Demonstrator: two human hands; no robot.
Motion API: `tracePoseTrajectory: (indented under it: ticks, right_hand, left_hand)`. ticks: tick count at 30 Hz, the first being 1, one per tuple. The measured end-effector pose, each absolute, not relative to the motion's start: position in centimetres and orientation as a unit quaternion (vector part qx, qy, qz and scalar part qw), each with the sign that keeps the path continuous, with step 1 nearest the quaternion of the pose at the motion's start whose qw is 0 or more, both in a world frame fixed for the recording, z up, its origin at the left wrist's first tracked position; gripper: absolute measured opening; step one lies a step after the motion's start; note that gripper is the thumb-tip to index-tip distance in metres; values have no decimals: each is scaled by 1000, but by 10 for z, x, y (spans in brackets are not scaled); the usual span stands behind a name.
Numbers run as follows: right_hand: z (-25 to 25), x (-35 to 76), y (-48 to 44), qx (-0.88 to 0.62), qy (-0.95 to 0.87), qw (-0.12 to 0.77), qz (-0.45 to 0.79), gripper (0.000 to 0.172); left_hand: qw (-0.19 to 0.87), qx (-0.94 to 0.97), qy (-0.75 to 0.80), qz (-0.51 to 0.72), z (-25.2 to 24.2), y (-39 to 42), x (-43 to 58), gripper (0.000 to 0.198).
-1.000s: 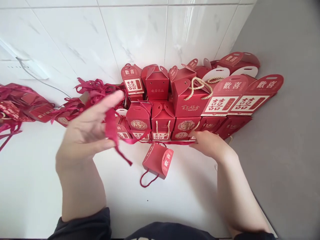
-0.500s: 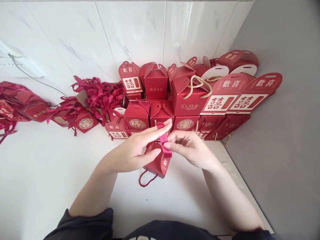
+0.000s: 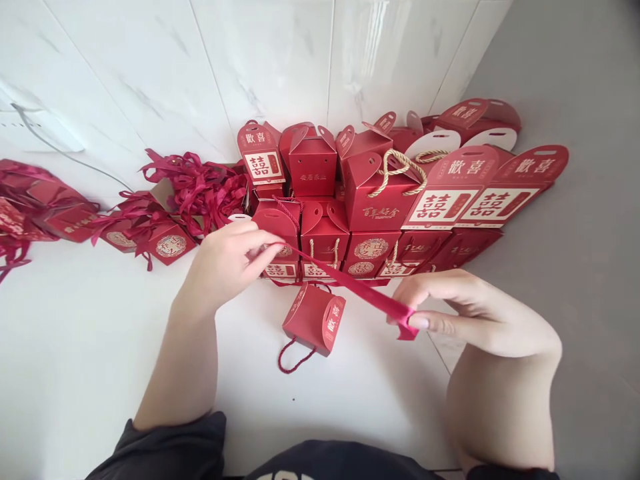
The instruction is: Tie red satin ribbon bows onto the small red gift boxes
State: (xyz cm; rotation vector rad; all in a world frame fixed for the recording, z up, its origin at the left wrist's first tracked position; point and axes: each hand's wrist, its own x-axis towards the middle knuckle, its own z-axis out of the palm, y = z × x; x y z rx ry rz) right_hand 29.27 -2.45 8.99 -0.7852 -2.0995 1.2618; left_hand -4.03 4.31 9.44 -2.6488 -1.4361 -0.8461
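A red ribbon [image 3: 350, 288] is stretched taut between my two hands. My left hand [image 3: 225, 263] pinches its upper left end in front of the stacked boxes. My right hand [image 3: 467, 313] pinches the lower right end, its fingers closed on the ribbon's tip. Below the ribbon a small red gift box [image 3: 314, 320] with a red cord handle lies on its side on the white table [image 3: 75, 360].
A stack of red gift boxes [image 3: 370, 200] with gold cord handles stands against the tiled wall. A heap of red ribbons [image 3: 200, 187] and more small boxes [image 3: 165, 241] lie to the left. A grey floor [image 3: 575, 267] is at right.
My hands, together over the small box half a second ago, have moved apart and pulled the ribbon straight; the right hand went down and to the right.
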Motion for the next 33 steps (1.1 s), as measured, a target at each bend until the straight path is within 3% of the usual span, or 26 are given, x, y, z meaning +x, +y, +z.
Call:
tracePoseTrajectory:
  ticks: [5,8,11,15,17,21,24,29,33]
  right_hand:
    - [84,288,-24,-392,-635,407,528,17]
    - [82,281,-20,-398,-620,401,544,28]
    - [79,274,-16,-374,-641,376,555,36]
    - [76,264,-13,-347,-664,348,564,41]
    - [75,260,-13,-331,-653,337,592,40]
    - [74,257,-12,-286,-617,338,651,34]
    - [73,258,-12,-260,-592,347,679,24]
    - [75,258,-14,-230,-592,361,683,7]
    - [78,257,-18,-230,-596,390,663,15]
  left_hand:
    - [-217,-901,-360,-106,112,41,-53,30]
    - [-382,-884,-263,-58,114,44,-50,13]
    - [-536,-804,-254,-43,104,43,-32,33]
    - [-513,-753,-337,-237,85,27,6,49]
    - [-547,-728,-311,-272,79,18,21,44]
    - [-647,-674,-272,-230,77,9,32,39]
    - [-649,-665,-293,-225,78,9,31,40]
    - [-669,-647,-312,-190,79,8,31,20]
    - [-763,-553,-248,-227,77,8,29,12]
